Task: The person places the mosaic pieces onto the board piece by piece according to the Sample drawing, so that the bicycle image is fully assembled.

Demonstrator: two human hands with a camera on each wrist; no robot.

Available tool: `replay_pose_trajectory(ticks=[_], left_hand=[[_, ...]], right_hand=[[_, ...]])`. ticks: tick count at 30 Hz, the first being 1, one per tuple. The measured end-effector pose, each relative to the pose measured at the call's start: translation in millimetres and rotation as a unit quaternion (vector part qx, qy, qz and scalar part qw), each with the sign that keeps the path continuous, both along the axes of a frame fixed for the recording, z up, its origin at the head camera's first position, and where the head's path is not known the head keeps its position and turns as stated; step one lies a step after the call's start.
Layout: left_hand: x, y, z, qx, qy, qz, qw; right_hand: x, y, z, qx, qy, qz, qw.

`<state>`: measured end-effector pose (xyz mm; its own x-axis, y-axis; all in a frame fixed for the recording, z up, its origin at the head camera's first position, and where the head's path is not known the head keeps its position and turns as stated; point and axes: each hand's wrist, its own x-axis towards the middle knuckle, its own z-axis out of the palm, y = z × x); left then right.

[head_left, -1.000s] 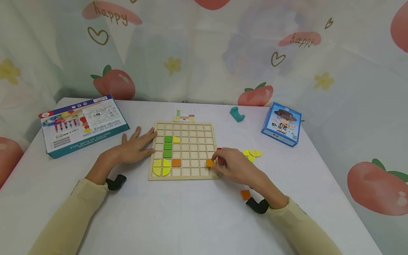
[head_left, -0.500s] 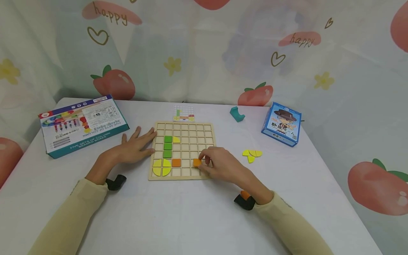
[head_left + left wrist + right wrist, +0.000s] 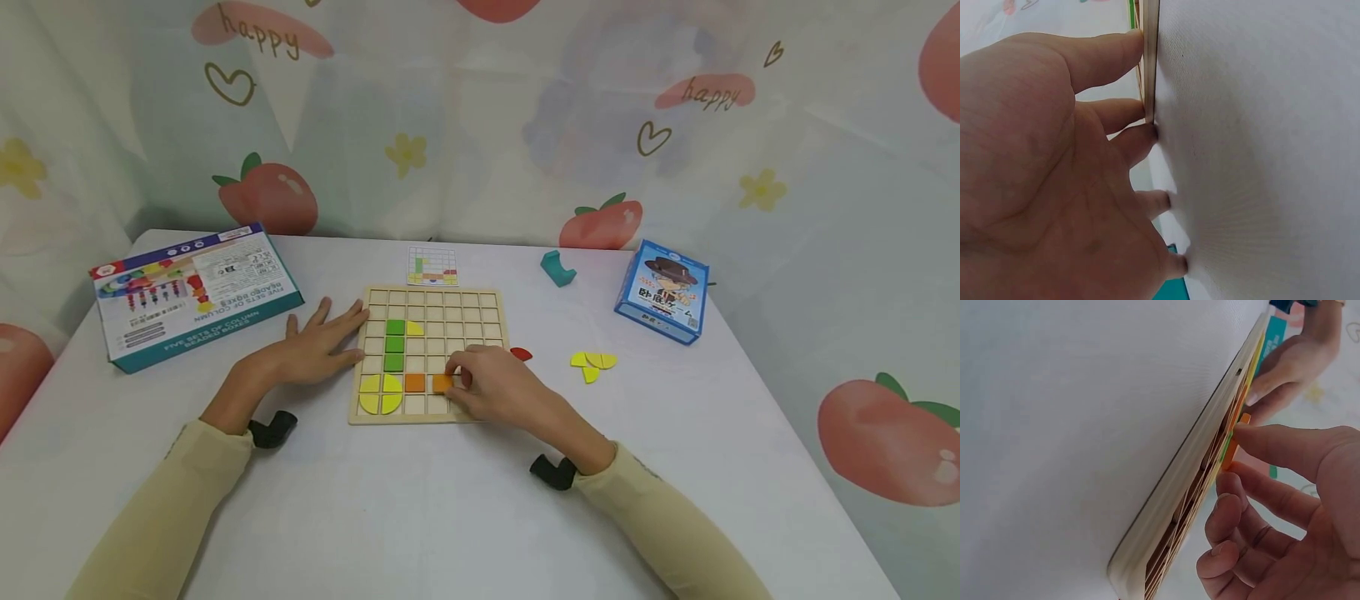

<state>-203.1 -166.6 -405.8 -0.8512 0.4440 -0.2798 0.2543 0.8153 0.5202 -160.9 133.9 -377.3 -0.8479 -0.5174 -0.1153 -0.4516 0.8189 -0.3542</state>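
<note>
A wooden grid board point(image 3: 427, 420) lies on the white table. My right hand point(image 3: 502, 387) pinches an orange square tile point(image 3: 441, 383) between thumb and fingers, over the row where another orange square tile point(image 3: 415, 382) sits. In the right wrist view this pinched orange tile point(image 3: 1235, 440) stands tilted at the board's surface. My left hand point(image 3: 311, 343) rests with spread fingers against the board's left edge; the left wrist view shows its thumb and fingertips touching that side. Three green squares point(image 3: 395, 344), a yellow quarter piece point(image 3: 415, 329) and a yellow circle of quarter pieces point(image 3: 381, 393) fill other cells.
A pattern card point(image 3: 432, 267) lies behind the board. To the right are a red piece point(image 3: 521, 354), several yellow pieces point(image 3: 592, 375), a teal curved block point(image 3: 558, 269) and a blue box point(image 3: 663, 292). A larger box point(image 3: 198, 296) stands at the left.
My right hand has carried the orange tile leftward across the board, from its right edge to near the other orange tile. The left hand has stayed in place.
</note>
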Motion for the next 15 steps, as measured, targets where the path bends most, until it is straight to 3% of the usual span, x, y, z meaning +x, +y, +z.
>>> replay_pose_trajectory(ticks=[15], left_hand=[[-1.3,-1.1,-0.8,0.003,0.000,-0.001,1.0000]], right_hand=[[-2.8,-6.6,-3.8,0.007,0.002,0.004,1.0000]])
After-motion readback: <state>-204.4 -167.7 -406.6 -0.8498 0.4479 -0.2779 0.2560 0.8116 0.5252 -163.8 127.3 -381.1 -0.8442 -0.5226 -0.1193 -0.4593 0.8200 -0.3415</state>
